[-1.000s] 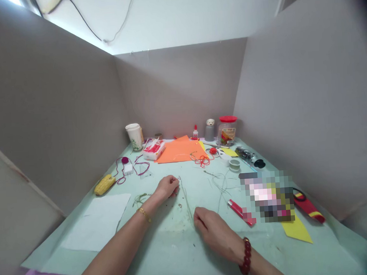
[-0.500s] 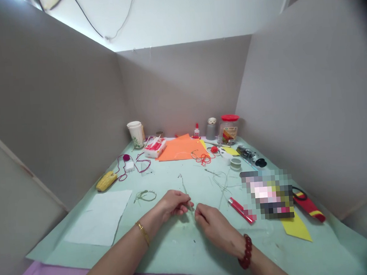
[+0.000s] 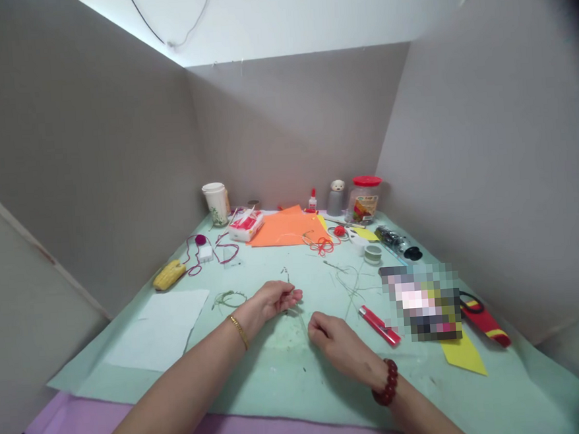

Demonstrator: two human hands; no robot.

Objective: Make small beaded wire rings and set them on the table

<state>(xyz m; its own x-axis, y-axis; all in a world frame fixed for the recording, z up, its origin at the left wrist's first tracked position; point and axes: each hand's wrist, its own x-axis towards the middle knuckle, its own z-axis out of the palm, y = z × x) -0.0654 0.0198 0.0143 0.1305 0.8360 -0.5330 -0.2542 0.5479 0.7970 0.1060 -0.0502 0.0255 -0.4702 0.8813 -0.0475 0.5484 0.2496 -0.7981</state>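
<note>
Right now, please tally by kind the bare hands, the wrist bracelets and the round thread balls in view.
Bare hands: 2, left hand and right hand
Wrist bracelets: 2, gold metal bracelet and dark red beaded bracelet
Round thread balls: 2, purple ball and red ball
Total: 6

Looking forward and down from the wearer's head, out across the surface (image 3: 252,395), aimed squarely at the orange paper (image 3: 285,230)! Sitting close above the hands (image 3: 333,336), nearside of that paper, yet reaching wide, catching grey panels (image 3: 293,121) left, right and beyond it.
</note>
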